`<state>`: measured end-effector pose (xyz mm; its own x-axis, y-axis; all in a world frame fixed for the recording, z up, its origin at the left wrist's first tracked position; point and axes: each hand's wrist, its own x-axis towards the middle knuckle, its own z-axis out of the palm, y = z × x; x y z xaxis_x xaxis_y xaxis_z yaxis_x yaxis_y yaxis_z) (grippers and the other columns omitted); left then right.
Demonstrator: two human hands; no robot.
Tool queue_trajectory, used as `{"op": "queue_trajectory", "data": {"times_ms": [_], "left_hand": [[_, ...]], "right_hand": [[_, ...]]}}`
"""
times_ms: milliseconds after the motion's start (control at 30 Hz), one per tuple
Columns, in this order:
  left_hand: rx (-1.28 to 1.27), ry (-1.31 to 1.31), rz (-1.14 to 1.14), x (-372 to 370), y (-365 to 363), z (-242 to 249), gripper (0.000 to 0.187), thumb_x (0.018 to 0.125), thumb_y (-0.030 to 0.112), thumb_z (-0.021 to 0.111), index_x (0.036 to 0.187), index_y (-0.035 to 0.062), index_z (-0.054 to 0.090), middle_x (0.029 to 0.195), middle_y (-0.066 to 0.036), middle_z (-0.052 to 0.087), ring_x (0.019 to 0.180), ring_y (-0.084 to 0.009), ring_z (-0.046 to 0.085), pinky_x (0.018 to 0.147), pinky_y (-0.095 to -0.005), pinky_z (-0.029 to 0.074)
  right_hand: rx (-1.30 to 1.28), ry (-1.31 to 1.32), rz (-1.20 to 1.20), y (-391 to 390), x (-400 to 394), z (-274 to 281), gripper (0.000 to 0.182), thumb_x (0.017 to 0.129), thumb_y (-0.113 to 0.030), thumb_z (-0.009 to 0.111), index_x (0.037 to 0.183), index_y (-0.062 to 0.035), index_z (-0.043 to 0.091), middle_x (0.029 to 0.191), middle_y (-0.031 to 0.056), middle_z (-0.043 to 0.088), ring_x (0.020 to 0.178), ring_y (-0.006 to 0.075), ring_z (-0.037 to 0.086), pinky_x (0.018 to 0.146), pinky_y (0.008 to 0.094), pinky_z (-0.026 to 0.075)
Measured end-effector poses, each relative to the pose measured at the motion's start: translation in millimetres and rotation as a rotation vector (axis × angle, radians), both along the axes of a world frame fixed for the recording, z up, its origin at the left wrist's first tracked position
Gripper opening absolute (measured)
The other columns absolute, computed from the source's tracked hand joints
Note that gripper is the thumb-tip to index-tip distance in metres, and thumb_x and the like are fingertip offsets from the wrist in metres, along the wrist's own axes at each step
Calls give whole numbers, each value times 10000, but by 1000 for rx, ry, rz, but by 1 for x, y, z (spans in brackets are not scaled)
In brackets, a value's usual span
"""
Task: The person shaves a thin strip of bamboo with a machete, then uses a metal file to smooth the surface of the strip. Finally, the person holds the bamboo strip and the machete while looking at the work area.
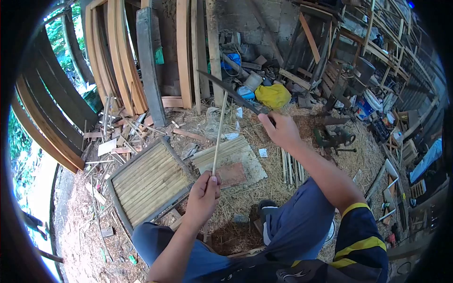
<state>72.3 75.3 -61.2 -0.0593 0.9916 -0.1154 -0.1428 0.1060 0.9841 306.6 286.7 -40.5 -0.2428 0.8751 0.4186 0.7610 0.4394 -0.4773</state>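
Observation:
My left hand (pixel 205 194) is closed around the lower end of a thin, pale wooden strip (pixel 219 137), which stands nearly upright in front of me. My right hand (pixel 279 128) grips the handle of a long dark blade (pixel 231 92). The blade slants up to the left, and it meets or overlaps the top end of the strip. Below my left hand, to the left, lies a framed panel of pale slats (pixel 151 181). Beside it a bundle of thin strips (pixel 222 153) rests on a light board (pixel 252 165) with a reddish piece (pixel 232 174) on it.
Long curved planks (pixel 183 52) lean at the back left. A yellow bag (pixel 273 96) lies among clutter by the wall. A metal machine part (pixel 336 137) stands at right on the shaving-covered floor. More strips (pixel 291 167) lie near my knee, with wood scraps (pixel 127 127) at left.

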Motion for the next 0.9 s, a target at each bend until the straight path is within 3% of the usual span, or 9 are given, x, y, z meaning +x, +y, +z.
{"op": "queue_trajectory", "data": {"times_ms": [200, 300, 433, 533, 700, 800, 833, 900], "left_hand": [[-68, -157, -31, -4, 3, 6, 183, 1110, 278, 429, 1033, 130, 506, 663, 68, 332, 480, -19, 265, 411, -210, 211], [-82, -212, -41, -4, 6, 5, 172, 1109, 275, 434, 1045, 131, 504, 659, 65, 327, 470, -22, 253, 403, -215, 200], [-64, -243, -79, -1, 10, 5, 175, 1109, 277, 436, 1045, 127, 500, 650, 65, 325, 455, -24, 237, 390, -222, 188], [-102, -328, -64, 3, 11, 9, 186, 1110, 280, 431, 1028, 126, 497, 636, 69, 313, 447, -22, 232, 382, -217, 185], [-81, -287, -56, 6, 12, 6, 200, 1111, 288, 429, 1006, 131, 494, 615, 71, 302, 435, -20, 225, 369, -215, 173], [-77, -278, -72, 9, 12, 7, 208, 1111, 296, 429, 1001, 132, 493, 611, 71, 304, 428, -24, 225, 363, -220, 169], [-75, -263, -80, 8, 12, 9, 211, 1111, 299, 428, 1000, 131, 492, 610, 70, 305, 426, -26, 225, 361, -222, 169], [-83, -284, -99, 7, 10, 11, 218, 1111, 306, 425, 996, 133, 490, 609, 70, 307, 423, -31, 228, 361, -225, 172]], "right_hand": [[-42, 193, -7, 5, -4, -10, 584, 1005, -561, 518, 850, -30, 705, 635, 177, 633, 613, 390, 650, 572, 475, 475], [68, 203, 132, -11, -7, -6, 548, 983, -560, 568, 839, -48, 699, 628, 158, 631, 575, 368, 642, 548, 457, 481], [348, -62, 378, -32, -19, -10, 549, 925, -611, 627, 748, -92, 618, 570, 104, 591, 518, 305, 635, 512, 423, 496], [344, -256, 451, -36, -22, -12, 498, 912, -552, 672, 778, -76, 612, 617, 115, 597, 553, 314, 633, 529, 431, 485], [409, -134, 372, -5, -18, -15, 520, 896, -601, 666, 778, -98, 605, 524, 94, 540, 492, 322, 609, 481, 430, 470], [397, -182, 428, -25, -20, -10, 504, 907, -587, 661, 782, -101, 617, 533, 99, 553, 497, 321, 617, 478, 429, 473], [477, -218, 472, -25, -18, -9, 551, 907, -619, 642, 720, -103, 591, 514, 115, 548, 485, 319, 619, 471, 422, 486], [437, -129, 416, -8, -13, -9, 555, 906, -634, 628, 746, -103, 600, 535, 116, 566, 492, 323, 622, 475, 423, 487]]}}
